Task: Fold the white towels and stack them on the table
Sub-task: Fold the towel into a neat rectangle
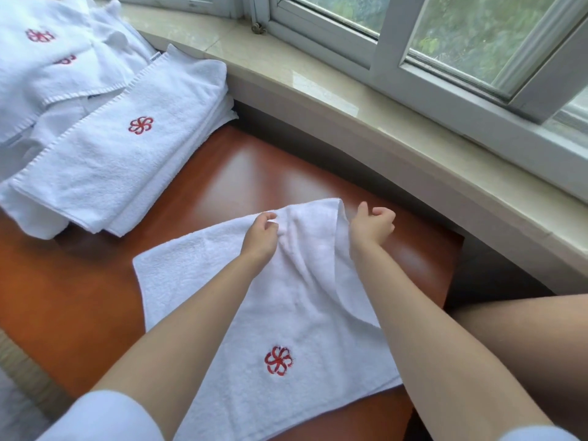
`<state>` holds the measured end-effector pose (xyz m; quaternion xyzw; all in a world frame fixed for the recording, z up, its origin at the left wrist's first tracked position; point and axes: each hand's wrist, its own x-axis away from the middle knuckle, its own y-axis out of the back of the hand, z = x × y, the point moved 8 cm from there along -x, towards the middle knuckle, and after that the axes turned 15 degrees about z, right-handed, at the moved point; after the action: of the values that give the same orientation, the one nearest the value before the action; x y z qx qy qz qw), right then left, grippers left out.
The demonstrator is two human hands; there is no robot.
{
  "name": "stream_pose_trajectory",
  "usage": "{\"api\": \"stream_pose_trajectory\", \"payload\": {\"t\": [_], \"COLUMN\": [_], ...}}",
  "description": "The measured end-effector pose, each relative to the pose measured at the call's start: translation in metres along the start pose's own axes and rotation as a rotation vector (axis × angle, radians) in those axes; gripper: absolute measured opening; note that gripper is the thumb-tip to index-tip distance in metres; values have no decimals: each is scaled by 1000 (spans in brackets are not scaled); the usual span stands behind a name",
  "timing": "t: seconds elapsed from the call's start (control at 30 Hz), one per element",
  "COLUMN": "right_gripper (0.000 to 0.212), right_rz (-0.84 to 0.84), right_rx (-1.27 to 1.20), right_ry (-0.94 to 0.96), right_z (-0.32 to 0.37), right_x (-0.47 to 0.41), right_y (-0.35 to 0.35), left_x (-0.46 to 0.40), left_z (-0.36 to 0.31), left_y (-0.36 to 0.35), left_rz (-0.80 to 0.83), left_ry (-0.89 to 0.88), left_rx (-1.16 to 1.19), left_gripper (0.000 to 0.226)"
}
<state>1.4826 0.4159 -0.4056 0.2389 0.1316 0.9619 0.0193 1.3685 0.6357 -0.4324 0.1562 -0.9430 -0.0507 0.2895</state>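
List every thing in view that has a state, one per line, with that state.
Towel in front: spread on the table, partly folded, far edge lifted.
Left hand: pinching the towel's far edge.
Right hand: fingers curled at the towel's far right corner.
Stack of towels: folded, flat on the table.
Pile of towels: unfolded, rumpled.
Window: looks closed.

Two bare forearms, rising from the bottom edge of the frame toward the centre. White short sleeves at the lower left and lower right corners, smooth cloth with rounded hems, ending above the elbows. Left hand (261,234) and right hand (371,225) bare: no rings, no watch, no bracelet on either wrist. Short nails, unpainted as far as can be told. A bare leg at the right edge, below the middle of the frame.
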Motion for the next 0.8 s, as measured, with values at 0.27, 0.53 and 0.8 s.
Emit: {"api": "stream_pose_trajectory", "payload": {"t": [0.27, 0.53, 0.8], "right_gripper": [23, 8, 28], "right_rz": [537, 422, 339], "right_rx": [-155, 459, 609], "right_ry": [-333, -186, 56], "right_z": [-38, -33, -13], "right_x": [11, -7, -11], "right_y": [-58, -42, -49], "left_x": [4, 14, 11], "left_z": [-11, -8, 7], "left_y": [-18, -15, -11], "left_rz": [68, -28, -1], "left_ry": [-87, -174, -24], "left_rx": [-484, -710, -1047], "left_gripper": [53, 61, 82]}}
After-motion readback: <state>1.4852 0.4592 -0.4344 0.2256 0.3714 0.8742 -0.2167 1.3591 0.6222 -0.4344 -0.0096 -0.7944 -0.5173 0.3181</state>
